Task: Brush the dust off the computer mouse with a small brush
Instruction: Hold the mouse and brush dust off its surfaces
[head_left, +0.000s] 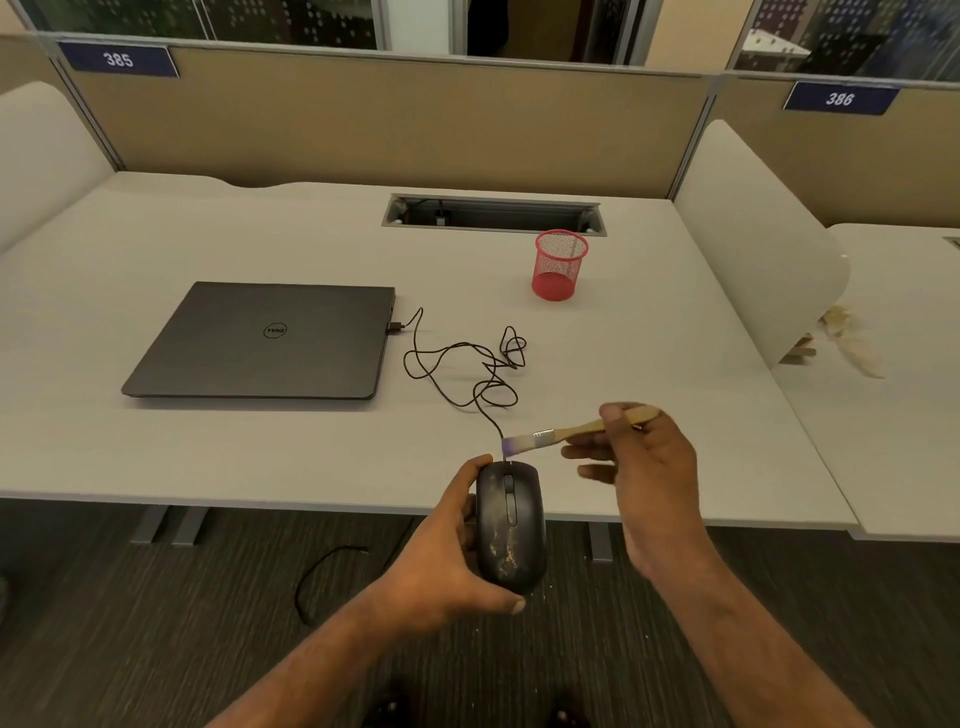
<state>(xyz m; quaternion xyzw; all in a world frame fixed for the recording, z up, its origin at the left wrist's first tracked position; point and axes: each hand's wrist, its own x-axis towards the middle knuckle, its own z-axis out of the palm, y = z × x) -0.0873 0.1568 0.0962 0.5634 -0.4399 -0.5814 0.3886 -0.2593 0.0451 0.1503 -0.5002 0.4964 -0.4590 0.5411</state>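
Observation:
My left hand (447, 551) grips a black computer mouse (511, 525) from its left side and holds it in the air over the front edge of the desk. Yellowish dust speckles the mouse's back half. My right hand (644, 467) pinches the wooden handle of a small brush (556, 432). The brush lies nearly level, with its purple-tinted bristles pointing left, just above the mouse's front end where the cord comes out. The bristles hover close to the mouse, and I cannot tell whether they touch it.
The mouse's black cord (467, 364) loops across the white desk (260, 441) to a closed grey laptop (265, 340). A red mesh pen cup (560, 265) stands behind. Dividers wall in the desk at the back and right. A loose cable (322, 577) lies on the carpet.

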